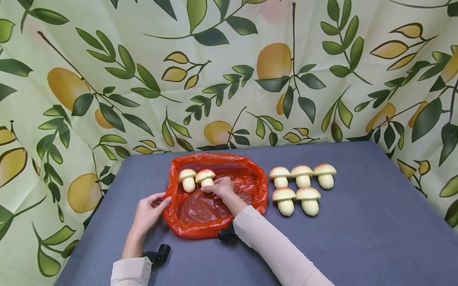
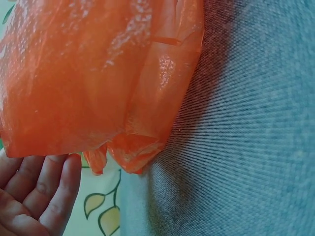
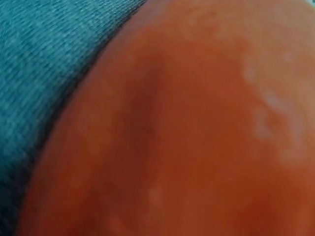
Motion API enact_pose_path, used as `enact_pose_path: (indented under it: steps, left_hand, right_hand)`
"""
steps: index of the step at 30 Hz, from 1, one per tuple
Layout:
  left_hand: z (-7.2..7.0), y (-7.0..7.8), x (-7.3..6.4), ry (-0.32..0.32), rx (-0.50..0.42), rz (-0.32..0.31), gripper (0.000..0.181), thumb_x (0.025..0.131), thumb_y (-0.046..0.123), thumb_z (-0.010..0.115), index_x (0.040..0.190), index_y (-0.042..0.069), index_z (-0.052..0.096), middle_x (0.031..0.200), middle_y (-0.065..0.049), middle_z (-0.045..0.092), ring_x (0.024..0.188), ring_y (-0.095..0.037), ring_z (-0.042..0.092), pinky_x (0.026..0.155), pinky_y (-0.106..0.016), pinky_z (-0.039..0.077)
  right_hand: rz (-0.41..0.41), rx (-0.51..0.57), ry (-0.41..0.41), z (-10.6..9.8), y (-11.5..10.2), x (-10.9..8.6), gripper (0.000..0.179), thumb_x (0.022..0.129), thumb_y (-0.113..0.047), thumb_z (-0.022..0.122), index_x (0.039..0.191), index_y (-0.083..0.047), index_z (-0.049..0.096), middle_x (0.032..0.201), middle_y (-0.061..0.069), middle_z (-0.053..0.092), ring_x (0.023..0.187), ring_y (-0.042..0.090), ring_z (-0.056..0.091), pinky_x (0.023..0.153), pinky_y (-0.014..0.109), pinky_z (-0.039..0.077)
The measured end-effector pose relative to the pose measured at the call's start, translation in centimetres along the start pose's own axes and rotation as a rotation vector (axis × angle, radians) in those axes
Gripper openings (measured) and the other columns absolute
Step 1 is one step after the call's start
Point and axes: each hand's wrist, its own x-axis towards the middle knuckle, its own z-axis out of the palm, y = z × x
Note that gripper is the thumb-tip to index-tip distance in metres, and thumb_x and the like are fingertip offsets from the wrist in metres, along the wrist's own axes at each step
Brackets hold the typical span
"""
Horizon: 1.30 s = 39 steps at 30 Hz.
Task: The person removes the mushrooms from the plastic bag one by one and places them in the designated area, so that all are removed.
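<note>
pale green fabric backdrop [image 1: 224, 64] printed with dark leaves and yellow lemons wraps three sides; grey-blue cloth-covered table [image 1: 376, 239] in front; soft even light

Grey tabletop [image 1: 376, 239] w/ leaf-and-fruit print backdrop [image 1: 224, 64] behind.
</note>
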Motion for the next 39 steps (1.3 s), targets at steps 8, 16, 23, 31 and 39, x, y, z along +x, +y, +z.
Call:
enact_pose_path:
  steps: [8, 16, 23, 31, 39]
  left_hand:
    - [-0.1, 0.0, 0.0, -0.003, 0.018, -0.005, 0.035, 0.092, 0.018, 0.065, 0.117, -0.007, 0.064, 0.102, -0.025, 0.070, 0.072, 0.011, 0.055, 0.068, -0.012, 0.048]
    - [-0.1, 0.0, 0.0, 0.001, 0.017, 0.003, 0.035, 0.092, 0.017, 0.064, 0.116, -0.007, 0.065, 0.102, -0.026, 0.070, 0.072, 0.010, 0.056, 0.069, -0.012, 0.048]
    - [-0.2, 0.1, -0.1, -0.004, 0.007, -0.001, 0.036, 0.092, 0.017, 0.065, 0.117, -0.009, 0.064, 0.102, -0.026, 0.070, 0.071, 0.011, 0.055, 0.068, -0.011, 0.048]
    - [-0.2, 0.0, 0.0, -0.008, 0.004, -0.008, 0.037, 0.092, 0.017, 0.065, 0.118, -0.009, 0.063, 0.103, -0.026, 0.070, 0.072, 0.009, 0.055, 0.067, -0.011, 0.048]
    - [-0.3, 0.1, -0.1, 0.002, 0.009, -0.003, 0.035, 0.092, 0.017, 0.064, 0.117, -0.008, 0.064, 0.102, -0.026, 0.070, 0.071, 0.010, 0.055, 0.068, -0.011, 0.048]
  right_hand:
    - [0.006, -0.020, 0.001, 0.1, -0.1, 0.2, 0.041, 0.070, -0.023, 0.087, 0.098, 0.000, 0.067, 0.069, 0.002, 0.055, 0.043, 0.008, 0.049, 0.039, 0.016, 0.043]
    - [0.009, 0.054, -0.011, -0.1, 0.2, 0.1, 0.038, 0.073, -0.025, 0.084, 0.099, 0.000, 0.071, 0.092, 0.012, 0.069, 0.046, 0.008, 0.054, 0.043, 0.018, 0.048]
    - [-0.006, 0.077, -0.035, -0.4, 0.4, -0.4, 0.037, 0.075, -0.021, 0.083, 0.103, 0.001, 0.070, 0.093, 0.012, 0.067, 0.050, 0.008, 0.056, 0.047, 0.018, 0.050]
    - [-0.033, 0.109, -0.083, -0.8, 0.6, -0.6, 0.037, 0.076, -0.021, 0.081, 0.103, 0.001, 0.069, 0.091, 0.009, 0.064, 0.058, 0.009, 0.059, 0.051, 0.019, 0.052]
    - [-0.027, 0.099, -0.109, -1.0, 0.4, -0.6, 0.038, 0.077, -0.022, 0.081, 0.106, 0.000, 0.070, 0.078, 0.002, 0.058, 0.059, 0.009, 0.055, 0.051, 0.018, 0.052]
